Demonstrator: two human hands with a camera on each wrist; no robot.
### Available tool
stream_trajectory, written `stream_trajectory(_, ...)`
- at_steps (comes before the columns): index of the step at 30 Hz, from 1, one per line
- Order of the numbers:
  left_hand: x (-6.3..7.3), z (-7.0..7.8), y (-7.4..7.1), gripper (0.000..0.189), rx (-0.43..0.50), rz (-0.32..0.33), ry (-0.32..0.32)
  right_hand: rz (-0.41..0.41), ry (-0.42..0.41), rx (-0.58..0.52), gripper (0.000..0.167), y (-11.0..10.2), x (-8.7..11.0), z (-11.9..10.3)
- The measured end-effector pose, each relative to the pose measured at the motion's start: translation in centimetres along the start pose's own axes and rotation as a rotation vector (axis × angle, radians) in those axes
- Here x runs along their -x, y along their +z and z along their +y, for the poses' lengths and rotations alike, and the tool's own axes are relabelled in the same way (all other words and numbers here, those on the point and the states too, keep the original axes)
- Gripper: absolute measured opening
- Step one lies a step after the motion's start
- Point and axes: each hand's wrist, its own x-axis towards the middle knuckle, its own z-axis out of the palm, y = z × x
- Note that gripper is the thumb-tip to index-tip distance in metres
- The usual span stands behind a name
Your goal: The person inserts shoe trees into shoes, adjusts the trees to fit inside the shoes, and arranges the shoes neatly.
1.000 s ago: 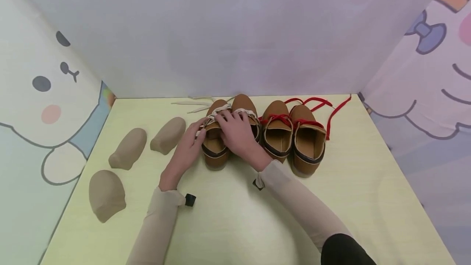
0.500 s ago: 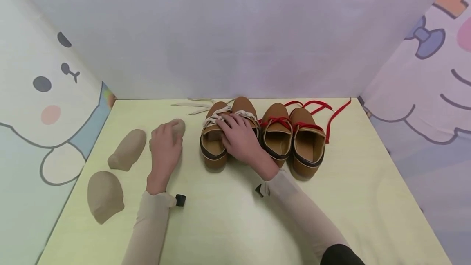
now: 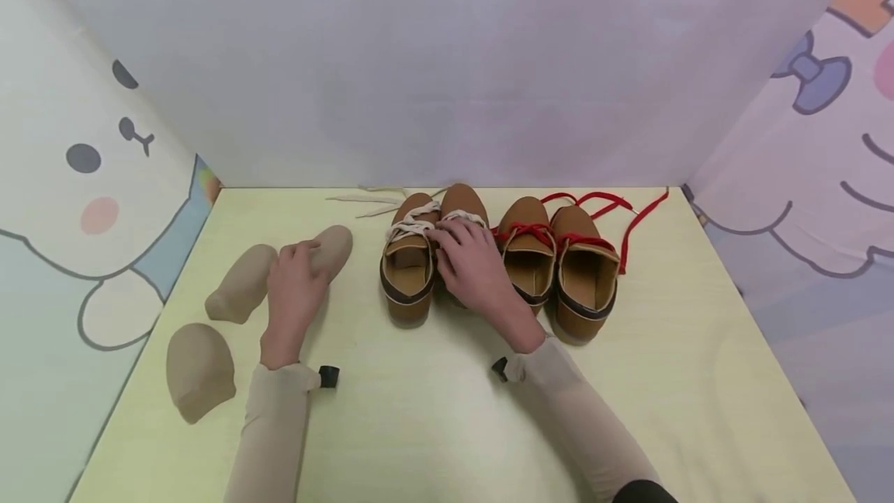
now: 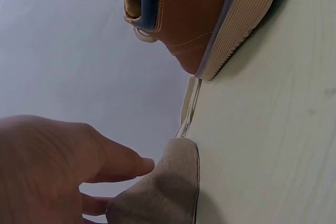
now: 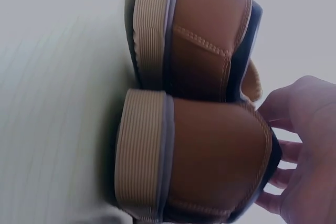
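Observation:
My left hand (image 3: 296, 286) is at the near end of a beige toe-shaped shoe form (image 3: 334, 248), partly covering it. In the left wrist view its thumb is stretched out to the form's edge, and other fingers show beyond the thumb. My right hand (image 3: 475, 266) lies over the second brown shoe (image 3: 461, 202), which has white laces; its fingertips are by the lacing and collar. The right wrist view shows spread fingers (image 5: 281, 177) along the dark collar. Left of this hand stands its white-laced mate (image 3: 408, 286), with an open collar and bare interior.
Two brown shoes with red laces (image 3: 534, 231) stand right of the white-laced pair, their loose lace ends trailing toward the back. Two more beige forms, one narrow (image 3: 243, 284) and one broad (image 3: 200, 371), lie on the left of the pale table (image 3: 419, 425). A fabric backdrop (image 3: 447, 68) rises behind.
My left hand has left the first white-laced shoe and moved left to the nearest form, then drawn slightly back along it. My right hand has shifted slightly right. Shoes and forms have stayed put.

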Motion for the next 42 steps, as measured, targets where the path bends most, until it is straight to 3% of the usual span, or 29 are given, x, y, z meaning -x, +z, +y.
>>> stream_trajectory(13,0.3,-0.8,0.0,0.042,-0.025,-0.005,-0.023,0.065,0.013,0.032,0.027,-0.1,0.9,1.4)
stream_trajectory(22,0.5,-0.7,-0.2,0.034,-0.031,0.07,0.019,0.083,0.042,0.02,0.026,-0.4,1.2,2.3)
stream_trajectory(42,2.1,0.0,-0.3,0.033,0.024,0.145,0.06,0.111,0.092,-0.003,0.028,-0.6,1.3,2.7)
